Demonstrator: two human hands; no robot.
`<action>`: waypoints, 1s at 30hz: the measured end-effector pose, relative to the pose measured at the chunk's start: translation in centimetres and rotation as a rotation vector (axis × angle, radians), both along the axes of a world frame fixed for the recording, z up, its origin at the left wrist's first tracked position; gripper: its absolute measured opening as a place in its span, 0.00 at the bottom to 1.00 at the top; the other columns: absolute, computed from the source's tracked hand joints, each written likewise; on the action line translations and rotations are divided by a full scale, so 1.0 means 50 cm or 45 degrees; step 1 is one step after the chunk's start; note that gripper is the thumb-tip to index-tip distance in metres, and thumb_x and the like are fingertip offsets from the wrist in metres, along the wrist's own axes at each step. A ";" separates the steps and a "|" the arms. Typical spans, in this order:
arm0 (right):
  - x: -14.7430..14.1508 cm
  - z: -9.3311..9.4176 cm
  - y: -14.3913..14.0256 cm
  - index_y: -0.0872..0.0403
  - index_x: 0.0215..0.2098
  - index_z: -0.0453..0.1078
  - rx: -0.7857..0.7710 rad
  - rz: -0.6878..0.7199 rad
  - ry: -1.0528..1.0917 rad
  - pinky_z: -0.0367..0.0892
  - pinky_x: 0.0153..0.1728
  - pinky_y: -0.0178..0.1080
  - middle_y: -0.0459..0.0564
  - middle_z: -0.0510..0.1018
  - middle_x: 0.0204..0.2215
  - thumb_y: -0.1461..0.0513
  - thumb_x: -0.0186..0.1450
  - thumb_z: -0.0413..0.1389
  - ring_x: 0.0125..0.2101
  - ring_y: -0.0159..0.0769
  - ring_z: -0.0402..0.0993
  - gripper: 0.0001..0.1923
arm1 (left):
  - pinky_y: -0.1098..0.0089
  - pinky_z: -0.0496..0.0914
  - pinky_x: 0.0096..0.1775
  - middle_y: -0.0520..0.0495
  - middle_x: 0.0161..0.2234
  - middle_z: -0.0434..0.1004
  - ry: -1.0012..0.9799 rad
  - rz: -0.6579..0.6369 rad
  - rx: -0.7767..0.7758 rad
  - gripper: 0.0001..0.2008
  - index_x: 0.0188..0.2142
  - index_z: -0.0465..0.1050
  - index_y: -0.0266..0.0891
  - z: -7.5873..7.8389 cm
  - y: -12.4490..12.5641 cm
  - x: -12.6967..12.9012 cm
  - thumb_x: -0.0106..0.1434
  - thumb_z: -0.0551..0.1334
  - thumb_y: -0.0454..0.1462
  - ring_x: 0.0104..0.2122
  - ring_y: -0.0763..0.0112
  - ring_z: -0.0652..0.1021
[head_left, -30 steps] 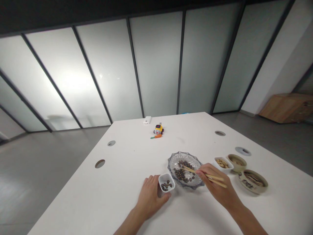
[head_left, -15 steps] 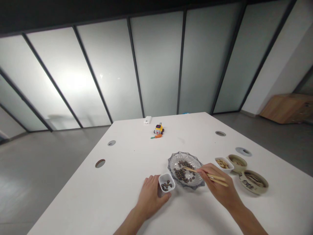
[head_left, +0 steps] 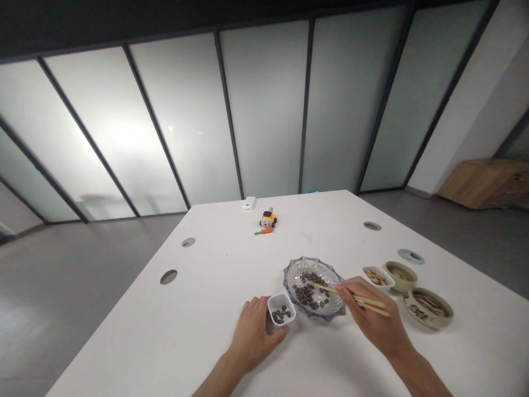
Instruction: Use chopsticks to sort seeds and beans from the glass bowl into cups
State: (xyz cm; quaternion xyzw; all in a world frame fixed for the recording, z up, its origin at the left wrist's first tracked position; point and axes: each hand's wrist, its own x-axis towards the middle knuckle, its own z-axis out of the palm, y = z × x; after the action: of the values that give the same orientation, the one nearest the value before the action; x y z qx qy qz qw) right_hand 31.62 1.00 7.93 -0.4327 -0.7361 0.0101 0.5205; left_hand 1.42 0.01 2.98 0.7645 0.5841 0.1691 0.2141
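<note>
While the left hand (head_left: 255,334) is curling around a small white square dish (head_left: 277,301) in the head view, the right hand (head_left: 369,315) is gripping pale wooden chopsticks (head_left: 325,288). Compared with a second ago, the right hand is sitting slightly farther right, the tips looking closer together at small dark oval beans (head_left: 306,296) lying inside a clear scalloped glass bowl (head_left: 291,271), suggesting a pinch; whether one is caught, I cannot tell.

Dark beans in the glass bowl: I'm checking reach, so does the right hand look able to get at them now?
Probably yes: the right hand holds chopsticks whose tips appear over the dark beans, and the glass bowl has no lid in the way.
</note>
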 end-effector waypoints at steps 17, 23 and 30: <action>-0.005 0.007 0.001 0.48 0.36 0.82 -0.153 0.103 0.019 0.78 0.35 0.36 0.47 0.86 0.32 0.52 0.82 0.58 0.31 0.37 0.85 0.19 | 0.58 0.67 0.57 0.44 0.49 0.83 0.026 0.014 -0.018 0.15 0.50 0.76 0.44 0.004 0.001 0.000 0.67 0.72 0.44 0.50 0.51 0.79; -0.002 0.016 -0.004 0.48 0.34 0.83 -0.065 -0.060 0.164 0.79 0.34 0.38 0.49 0.87 0.31 0.47 0.81 0.58 0.30 0.40 0.85 0.23 | 0.57 0.67 0.58 0.44 0.49 0.83 0.025 0.011 -0.007 0.15 0.50 0.75 0.44 0.002 0.000 0.000 0.67 0.71 0.44 0.50 0.51 0.79; -0.008 0.021 -0.006 0.48 0.31 0.83 -0.206 -0.053 0.361 0.80 0.32 0.41 0.51 0.86 0.29 0.40 0.80 0.54 0.30 0.43 0.84 0.31 | 0.57 0.67 0.57 0.45 0.48 0.84 0.023 0.000 0.009 0.14 0.49 0.75 0.44 0.000 -0.002 -0.001 0.67 0.71 0.44 0.49 0.52 0.78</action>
State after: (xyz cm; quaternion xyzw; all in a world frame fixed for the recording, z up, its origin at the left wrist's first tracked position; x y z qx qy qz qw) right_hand 31.22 0.70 8.96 -0.4825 -0.6430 0.1196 0.5826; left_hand 1.39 -0.07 2.98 0.7668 0.5853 0.1642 0.2062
